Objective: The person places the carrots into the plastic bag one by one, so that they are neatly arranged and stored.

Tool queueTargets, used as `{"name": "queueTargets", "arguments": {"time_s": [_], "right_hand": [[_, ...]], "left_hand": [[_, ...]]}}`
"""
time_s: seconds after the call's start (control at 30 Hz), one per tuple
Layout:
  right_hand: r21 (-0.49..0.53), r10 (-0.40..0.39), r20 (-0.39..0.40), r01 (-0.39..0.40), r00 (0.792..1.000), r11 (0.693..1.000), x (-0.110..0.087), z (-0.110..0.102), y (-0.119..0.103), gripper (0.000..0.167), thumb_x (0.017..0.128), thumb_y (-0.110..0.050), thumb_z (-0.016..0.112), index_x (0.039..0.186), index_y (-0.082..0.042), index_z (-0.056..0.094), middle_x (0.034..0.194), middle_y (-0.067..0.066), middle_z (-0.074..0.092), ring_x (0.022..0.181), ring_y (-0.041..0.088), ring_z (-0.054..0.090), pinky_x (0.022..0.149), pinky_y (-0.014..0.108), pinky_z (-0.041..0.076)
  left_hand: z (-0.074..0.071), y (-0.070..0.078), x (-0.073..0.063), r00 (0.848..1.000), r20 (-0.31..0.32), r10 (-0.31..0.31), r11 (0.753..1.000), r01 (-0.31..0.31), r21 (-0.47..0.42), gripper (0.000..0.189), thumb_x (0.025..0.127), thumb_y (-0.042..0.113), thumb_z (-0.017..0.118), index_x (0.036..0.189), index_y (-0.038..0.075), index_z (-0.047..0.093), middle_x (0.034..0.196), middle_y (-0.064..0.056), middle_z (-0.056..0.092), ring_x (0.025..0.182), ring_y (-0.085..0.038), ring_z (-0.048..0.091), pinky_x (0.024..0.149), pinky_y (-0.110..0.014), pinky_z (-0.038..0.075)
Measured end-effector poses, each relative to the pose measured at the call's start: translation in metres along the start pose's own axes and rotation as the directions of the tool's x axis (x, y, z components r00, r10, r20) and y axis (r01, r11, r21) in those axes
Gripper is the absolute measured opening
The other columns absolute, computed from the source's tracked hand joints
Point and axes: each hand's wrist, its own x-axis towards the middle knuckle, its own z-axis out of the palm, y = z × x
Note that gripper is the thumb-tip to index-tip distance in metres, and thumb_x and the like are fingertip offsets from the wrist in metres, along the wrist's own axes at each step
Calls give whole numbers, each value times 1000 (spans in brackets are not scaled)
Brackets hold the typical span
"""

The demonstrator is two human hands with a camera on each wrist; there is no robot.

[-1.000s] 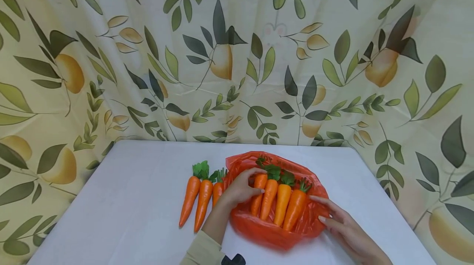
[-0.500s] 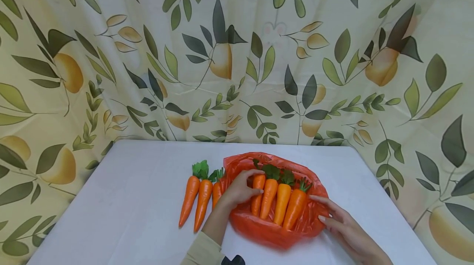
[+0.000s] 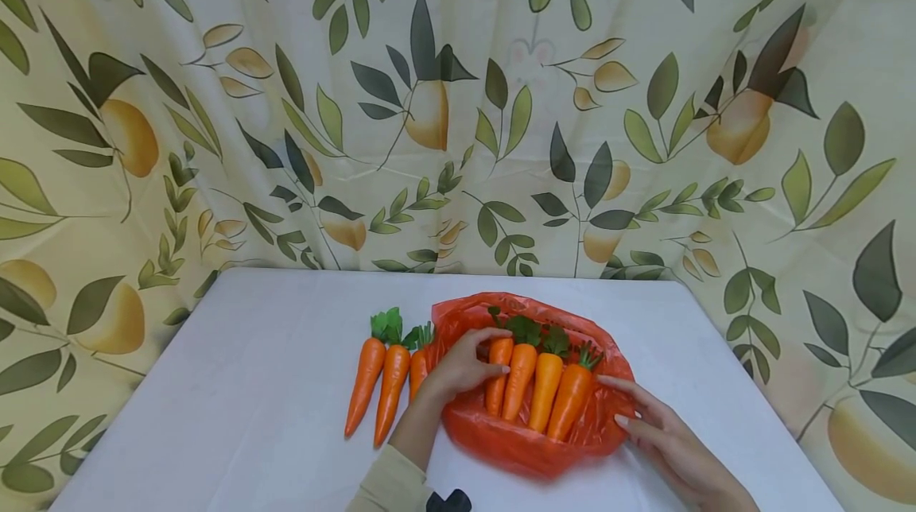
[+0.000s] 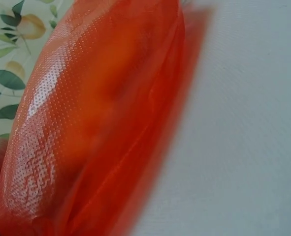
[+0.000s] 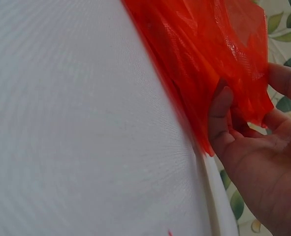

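Observation:
A crinkled red plastic bag [image 3: 501, 448] lies open on the table with several orange carrots [image 3: 547, 393] side by side in its mouth, their green tops pointing away. My left hand [image 3: 468, 365] reaches over the bag's left side. Its fingers and thumb grip the upper part of the leftmost carrot [image 3: 498, 389], covering its top. In the left wrist view the bag's outer side [image 4: 86, 123] fills much of the picture, with an orange shape showing through. My right hand [image 3: 661, 432] pinches the bag's right edge; in the right wrist view its fingers [image 5: 221, 110] lie against the red plastic.
Left of the bag are more carrots [image 3: 365, 389] on the white table [image 3: 236, 409], one partly hidden behind my left arm. A curtain [image 3: 458, 122] printed with leaves and fruit hangs behind the table. A small black object [image 3: 449, 501] shows at the left cuff.
The bag's left rim has shifted slightly to the left, along with the leftmost carrot and my left hand. Both hands keep their hold; little else differs.

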Motion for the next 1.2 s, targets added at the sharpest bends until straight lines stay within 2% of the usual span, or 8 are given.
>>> {"name": "queueTargets", "arguments": {"time_s": [0.17,0.43,0.7,0.83,0.97,1.2], "right_hand": [[-1,-10,2,10,1000,1000,0,1,0,59,106,-16,56,160,-11,36,166,10,16,127,-3,47,102,26,46],[-13,-22,3,22,1000,1000,1,1,-1,58,106,-16,56,160,-11,36,164,8,19,128,-2,46,102,25,46],[-4,-21,25,21,999,1000,3,1,-1,59,106,-16,56,161,-12,35,167,12,16,126,-4,47,102,25,46],[-11,-17,38,17,999,1000,3,-2,-1,58,107,-17,55,162,-13,34,168,14,14,125,-6,47,102,26,46],[-15,7,37,-6,999,1000,3,-3,-1,58,108,-17,53,162,-14,33,169,15,11,125,-3,46,102,29,48],[-24,17,26,-16,1000,1000,4,-3,0,58,109,-21,54,163,-15,33,169,16,11,125,-2,46,102,31,49]], "left_hand": [[-4,2,0,1000,6,-9,1000,9,9,47,91,7,79,136,17,68,120,-1,60,101,-24,57,81,-36,58],[-6,6,0,1000,2,20,999,-20,31,46,90,3,79,134,16,69,124,-2,61,100,-26,58,81,-38,57],[-10,16,-7,1000,5,15,995,-16,100,46,91,5,79,134,17,69,131,-6,57,107,-26,57,88,-40,55],[-12,21,-9,1000,17,24,994,-26,104,48,92,4,77,137,14,67,134,-8,57,111,-29,58,91,-42,54],[-14,25,-10,999,30,42,994,-44,104,48,93,2,76,138,12,66,136,-10,57,112,-32,60,88,-41,56],[-21,31,-15,998,22,56,995,-58,80,45,94,3,75,137,14,67,146,-5,52,116,-32,61,85,-36,57]]}}
